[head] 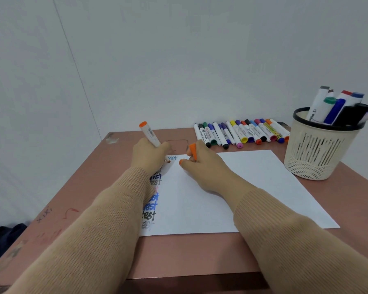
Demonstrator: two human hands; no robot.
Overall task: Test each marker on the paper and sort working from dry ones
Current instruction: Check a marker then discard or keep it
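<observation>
In the head view, our left hand grips the orange marker, its tip on the paper atop a column of "test" words. Our right hand pinches its cap. We judge ourselves partway. We cannot tell which of the row of markers and the basket holds the tested ones.

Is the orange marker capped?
No; the right hand pinches the orange cap, apart from the orange marker that the left hand holds to the paper.
</observation>
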